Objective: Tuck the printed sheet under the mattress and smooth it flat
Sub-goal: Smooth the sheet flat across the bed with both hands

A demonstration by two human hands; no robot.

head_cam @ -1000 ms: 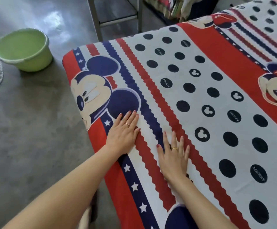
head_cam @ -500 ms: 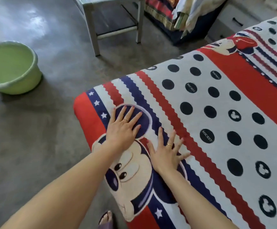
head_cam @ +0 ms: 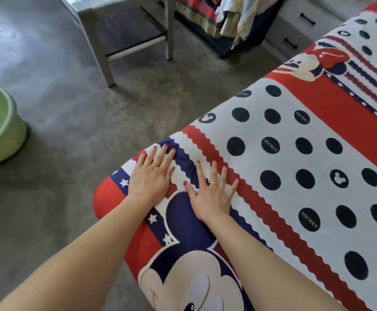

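Both hands, left hand (head_cam: 149, 178) and right hand (head_cam: 211, 198), are lying flat with fingers spread, holding nothing, pressing the printed sheet (head_cam: 273, 176) near the mattress corner.

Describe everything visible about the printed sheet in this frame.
The printed sheet is cotton-looking fabric with red bands, navy scalloped stripes, white stars, navy dots marked MICKEY and cartoon mouse faces. It lies taut over the mattress, wrapping its rounded corner, with a small wrinkle near the fingertips. The left hand and right hand press flat on it by that corner.

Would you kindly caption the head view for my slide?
Both hands, left hand and right hand, press flat on the printed sheet near the mattress corner.
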